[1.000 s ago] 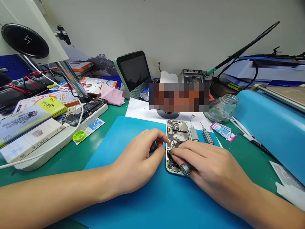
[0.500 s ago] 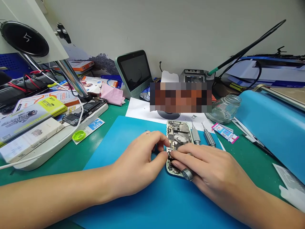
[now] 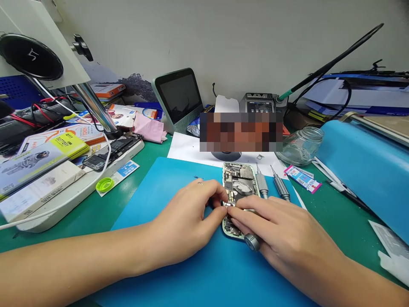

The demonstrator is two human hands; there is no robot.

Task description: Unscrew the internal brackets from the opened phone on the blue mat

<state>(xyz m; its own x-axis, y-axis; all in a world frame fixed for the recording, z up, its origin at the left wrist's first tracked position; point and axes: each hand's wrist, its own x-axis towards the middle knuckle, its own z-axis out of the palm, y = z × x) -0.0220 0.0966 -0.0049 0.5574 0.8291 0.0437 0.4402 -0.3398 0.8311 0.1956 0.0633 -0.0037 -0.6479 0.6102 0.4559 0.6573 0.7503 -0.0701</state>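
Note:
An opened phone [image 3: 242, 186] lies on the blue mat [image 3: 140, 196], its inner boards and a round pale patch exposed. My left hand [image 3: 188, 217] is at its left edge, thumb and fingers curled together over the small parts there; anything between the fingertips is hidden. From the other side my right hand [image 3: 281, 226] reaches across the lower half, its fingertips close to the left ones. A grey screwdriver [image 3: 252, 241] is tucked in that hand, with only its round end showing clearly. Two more screwdrivers, one silver [image 3: 262, 184] and one darker [image 3: 281, 186], lie right of the phone.
A glass jar [image 3: 302, 145] and a pink-edged packet [image 3: 302, 178] are at the right. Behind stands a tablet-like screen [image 3: 179, 96]. On the left are boxes [image 3: 41, 164], a green cap [image 3: 105, 184] and a microscope-like stand's metal post [image 3: 96, 108].
The view has shifted slightly. Both hands stay at the phone, with only small shifts of the fingertips, and the screwdriver's end has tilted a little.

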